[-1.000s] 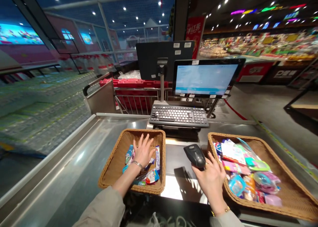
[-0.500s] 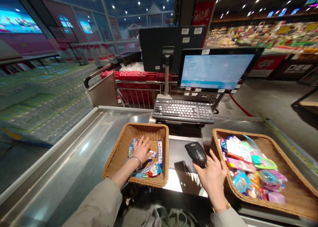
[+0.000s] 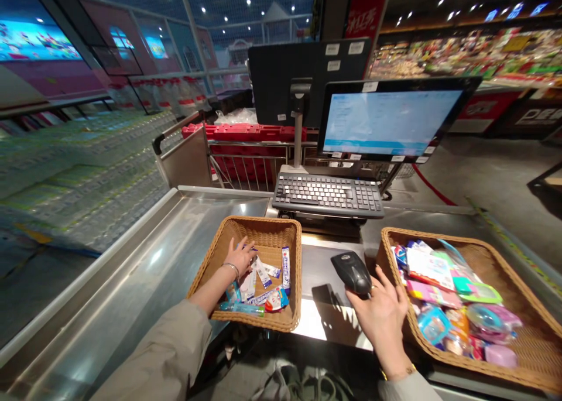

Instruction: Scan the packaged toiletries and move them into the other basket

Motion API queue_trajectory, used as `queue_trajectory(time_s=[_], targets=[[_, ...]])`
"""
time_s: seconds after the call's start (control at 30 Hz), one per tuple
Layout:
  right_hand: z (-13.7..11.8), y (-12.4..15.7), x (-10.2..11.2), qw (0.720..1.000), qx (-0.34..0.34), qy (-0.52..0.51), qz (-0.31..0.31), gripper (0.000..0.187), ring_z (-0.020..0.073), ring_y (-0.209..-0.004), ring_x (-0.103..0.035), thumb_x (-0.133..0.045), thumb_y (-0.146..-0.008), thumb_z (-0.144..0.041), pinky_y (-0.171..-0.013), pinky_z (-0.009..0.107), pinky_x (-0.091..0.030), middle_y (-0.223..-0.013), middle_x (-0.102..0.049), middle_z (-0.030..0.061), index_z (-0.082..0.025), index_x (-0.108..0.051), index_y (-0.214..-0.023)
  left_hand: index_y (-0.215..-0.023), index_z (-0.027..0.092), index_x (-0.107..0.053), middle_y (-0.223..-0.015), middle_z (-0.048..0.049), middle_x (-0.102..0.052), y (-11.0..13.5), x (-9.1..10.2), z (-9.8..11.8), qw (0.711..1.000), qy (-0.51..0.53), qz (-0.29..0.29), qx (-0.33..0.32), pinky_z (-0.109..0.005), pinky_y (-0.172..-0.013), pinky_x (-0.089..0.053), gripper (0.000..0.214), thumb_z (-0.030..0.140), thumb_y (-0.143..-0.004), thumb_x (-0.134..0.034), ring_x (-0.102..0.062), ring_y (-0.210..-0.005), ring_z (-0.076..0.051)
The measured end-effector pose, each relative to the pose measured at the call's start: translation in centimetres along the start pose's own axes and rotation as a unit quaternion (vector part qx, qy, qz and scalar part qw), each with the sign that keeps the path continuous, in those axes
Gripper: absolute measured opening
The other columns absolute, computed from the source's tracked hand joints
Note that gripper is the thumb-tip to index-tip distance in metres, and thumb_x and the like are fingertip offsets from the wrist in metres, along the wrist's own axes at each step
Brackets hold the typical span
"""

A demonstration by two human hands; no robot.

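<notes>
My left hand [image 3: 239,256] reaches into the left wicker basket [image 3: 222,240], with its fingers curled around a small snack packet [image 3: 250,252] at the left of the pile. Several small packets [image 3: 272,284] lie in that basket. My right hand [image 3: 383,313] grips the handle of the black barcode scanner [image 3: 352,271], which points away from me above the steel counter between the baskets. The right wicker basket [image 3: 492,260] holds several colourful packets [image 3: 448,295] beside my right hand.
A keyboard [image 3: 328,194] and a lit monitor [image 3: 390,123] stand behind the baskets, with a second screen's back [image 3: 281,79] to the left. A red shopping cart [image 3: 246,155] is beyond the counter. The steel counter [image 3: 144,272] slopes off to the left.
My left hand went from lying spread on the packets to closing its fingers on a packet at the basket's left. The right hand stayed on the scanner. The view shifted slightly.
</notes>
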State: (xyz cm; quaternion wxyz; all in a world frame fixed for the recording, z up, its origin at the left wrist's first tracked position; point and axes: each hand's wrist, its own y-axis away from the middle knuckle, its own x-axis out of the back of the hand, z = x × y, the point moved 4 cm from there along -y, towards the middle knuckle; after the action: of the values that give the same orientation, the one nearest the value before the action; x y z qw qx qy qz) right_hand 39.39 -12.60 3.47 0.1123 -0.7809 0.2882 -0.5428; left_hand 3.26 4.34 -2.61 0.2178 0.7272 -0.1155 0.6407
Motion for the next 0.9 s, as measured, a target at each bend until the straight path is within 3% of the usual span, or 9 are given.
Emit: queue_trajectory(time_s=[0.2,0.33,0.5,0.6,0.7,0.9], targets=[[0.4,-0.1,-0.1,1.000,0.000,0.010,0.014,0.038,0.0294,-0.120,-0.052,-0.047,-0.081,-0.053,-0.103,0.050,-0.024,-0.098,-0.073,0.0094,-0.021,-0.067,-0.072,-0.117,0.038,-0.064,-0.146,-0.0027,-0.049,-1.6,-0.1,-1.1,1.000,-0.011,-0.008,-0.023,-0.069,-0.110,-0.006,0.041,0.023,-0.079,-0.064,-0.028,-0.143,-0.034],[0.4,-0.1,0.0,1.000,0.007,0.015,0.023,0.039,0.0295,-0.119,-0.053,-0.047,-0.081,-0.053,-0.102,0.049,-0.026,-0.096,-0.073,0.0095,-0.021,-0.067,-0.071,-0.111,0.040,-0.066,-0.141,0.0015,-0.055,-2.8,0.6,-1.3,0.999,-0.011,-0.022,-0.027,-0.059,-0.115,-0.005,0.038,0.018,-0.080,-0.059,-0.034,-0.140,-0.026],[0.9,-0.2,-0.1,0.999,0.001,0.023,0.024,0.039,0.0295,-0.118,-0.054,-0.046,-0.081,-0.053,-0.101,0.049,-0.027,-0.097,-0.073,0.0097,-0.022,-0.066,-0.068,-0.113,0.027,-0.066,-0.124,-0.0123,-0.063,-2.6,0.9,-1.0,0.996,-0.019,-0.028,0.088,-0.061,-0.110,-0.015,0.032,0.034,-0.083,-0.056,-0.049,-0.122,-0.031],[1.3,-0.3,-0.3,0.999,-0.008,0.027,0.026,0.040,0.0295,-0.118,-0.053,-0.046,-0.080,-0.055,-0.101,0.048,-0.028,-0.097,-0.073,0.0105,-0.022,-0.066,-0.068,-0.111,0.019,-0.066,-0.120,-0.0204,-0.062,-1.5,0.1,-0.2,0.984,-0.015,-0.063,0.166,-0.062,-0.098,-0.031,0.047,0.052,-0.079,-0.058,-0.052,-0.115,-0.037],[1.2,-0.4,-0.8,1.000,-0.011,0.021,0.012,0.040,0.0294,-0.120,-0.052,-0.046,-0.080,-0.055,-0.102,0.049,-0.025,-0.096,-0.073,0.0100,-0.023,-0.065,-0.066,-0.111,0.018,-0.066,-0.121,-0.0210,-0.062,-0.6,-1.0,0.9,0.975,-0.003,-0.106,0.193,-0.057,-0.092,-0.038,0.063,0.065,-0.069,-0.062,-0.051,-0.115,-0.039],[0.7,-0.6,-1.1,1.000,-0.006,-0.003,0.007,0.038,0.0300,-0.120,-0.051,-0.046,-0.080,-0.052,-0.102,0.051,-0.023,-0.093,-0.073,0.0100,-0.022,-0.064,-0.067,-0.112,0.016,-0.064,-0.123,-0.0195,-0.061,-0.6,-2.2,2.0,0.967,0.036,-0.140,0.212,-0.058,-0.099,-0.034,0.052,0.046,-0.071,-0.073,-0.050,-0.120,-0.037]])
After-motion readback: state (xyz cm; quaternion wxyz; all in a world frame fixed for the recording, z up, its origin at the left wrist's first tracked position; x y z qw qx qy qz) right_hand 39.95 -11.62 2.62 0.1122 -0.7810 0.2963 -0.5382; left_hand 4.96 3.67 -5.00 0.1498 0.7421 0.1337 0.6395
